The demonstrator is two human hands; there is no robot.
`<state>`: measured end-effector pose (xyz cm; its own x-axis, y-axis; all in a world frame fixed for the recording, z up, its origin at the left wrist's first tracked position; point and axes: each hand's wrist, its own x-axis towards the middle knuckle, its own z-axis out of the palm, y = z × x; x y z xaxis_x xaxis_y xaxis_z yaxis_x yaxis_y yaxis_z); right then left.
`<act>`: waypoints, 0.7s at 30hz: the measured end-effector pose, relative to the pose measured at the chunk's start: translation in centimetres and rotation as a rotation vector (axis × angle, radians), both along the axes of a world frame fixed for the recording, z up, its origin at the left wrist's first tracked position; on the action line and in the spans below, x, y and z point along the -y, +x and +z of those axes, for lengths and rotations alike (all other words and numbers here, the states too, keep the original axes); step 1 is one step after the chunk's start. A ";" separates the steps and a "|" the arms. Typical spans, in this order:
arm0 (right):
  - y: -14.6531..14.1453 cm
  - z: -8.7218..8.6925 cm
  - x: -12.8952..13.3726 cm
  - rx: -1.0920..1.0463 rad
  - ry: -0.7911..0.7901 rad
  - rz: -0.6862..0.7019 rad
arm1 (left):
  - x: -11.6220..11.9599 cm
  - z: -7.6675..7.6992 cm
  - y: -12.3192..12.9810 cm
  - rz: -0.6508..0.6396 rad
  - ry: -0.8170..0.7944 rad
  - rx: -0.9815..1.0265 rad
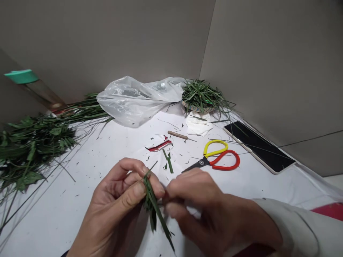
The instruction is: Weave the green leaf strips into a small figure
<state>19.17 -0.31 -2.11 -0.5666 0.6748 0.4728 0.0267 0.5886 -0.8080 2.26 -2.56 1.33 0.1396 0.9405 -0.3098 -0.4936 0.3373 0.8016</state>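
My left hand [118, 203] pinches a small bundle of folded green leaf strips [154, 201] between thumb and fingers. One thin strip end sticks up past the fingertips, and longer pointed ends hang below. Close beside it, my right hand [195, 203] is closed, thumb against fingers, at the bundle's right side; what it grips is hidden. Beyond my hands lie scissors [206, 161] with one yellow and one red handle loop, a wooden-handled awl [178, 135] and a short green leaf piece [168, 161].
A white cloth [88, 178] strewn with green scraps covers the table. Leafy stems [32, 142] lie left, near a teal-capped bottle [37, 87]. A plastic bag [139, 100], a heap of leaf strips [202, 94], tissue [198, 123], torn wrapper [159, 143] and phone [259, 146] lie beyond.
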 end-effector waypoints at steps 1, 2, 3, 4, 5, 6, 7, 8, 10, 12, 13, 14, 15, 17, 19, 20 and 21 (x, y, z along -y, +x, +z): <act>0.2 0.2 -0.3 -0.035 -0.007 -0.057 | 0.0 0.0 -0.1 0.011 -0.005 -0.012; 0.3 0.5 -0.5 -0.064 -0.041 -0.122 | 0.1 0.0 -0.1 0.010 -0.001 -0.023; 0.3 0.8 -0.8 -0.094 -0.089 -0.175 | 0.1 -0.1 -0.2 0.004 0.001 -0.038; 0.3 1.1 -1.0 -0.127 -0.142 -0.207 | 0.2 -0.2 -0.2 -0.001 0.010 -0.050; 0.3 1.4 -1.1 -0.154 -0.193 -0.215 | 0.2 -0.3 -0.3 -0.009 0.021 -0.066; 0.2 1.6 -1.2 -0.184 -0.233 -0.208 | 0.2 -0.5 -0.3 -0.016 0.027 -0.082; 0.1 1.7 -1.2 -0.207 -0.265 -0.186 | 0.2 -0.7 -0.3 -0.025 0.038 -0.083; 0.1 1.8 -1.2 -0.221 -0.296 -0.165 | 0.2 -0.8 -0.3 -0.032 0.033 -0.084; 0.0 1.7 -1.2 -0.244 -0.359 -0.124 | 0.2 -1.1 -0.2 -0.046 0.011 -0.071; 0.0 1.4 -1.2 -0.269 -0.425 -0.091 | 0.1 -1.2 0.1 -0.051 -0.012 -0.064; 0.0 1.3 -1.2 -0.286 -0.449 -0.077 | 0.1 -1.3 0.2 -0.050 -0.017 -0.070; -0.1 1.2 -1.2 -0.309 -0.463 -0.067 | 0.2 -1.2 0.4 -0.047 -0.017 -0.081; -0.1 1.1 -1.2 -0.328 -0.466 -0.063 | 0.2 -1.2 0.6 -0.041 -0.007 -0.089; -0.1 1.0 -1.2 -0.342 -0.430 -0.079 | 0.2 -1.0 0.9 -0.030 0.011 -0.094; -0.2 0.9 -1.2 -0.322 -0.370 -0.108 | 0.2 -0.8 1.1 -0.030 0.035 -0.079; -0.2 0.9 -1.2 -0.305 -0.344 -0.123 | 0.2 -0.8 1.2 -0.028 0.048 -0.075; -0.2 0.9 -1.1 -0.286 -0.323 -0.136 | 0.2 -0.8 1.1 -0.027 0.062 -0.073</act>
<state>19.02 0.84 -1.17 -0.3397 0.8728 0.3505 -0.1652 0.3115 -0.9358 3.41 -2.78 0.52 0.1440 0.9544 -0.2614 -0.4246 0.2982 0.8549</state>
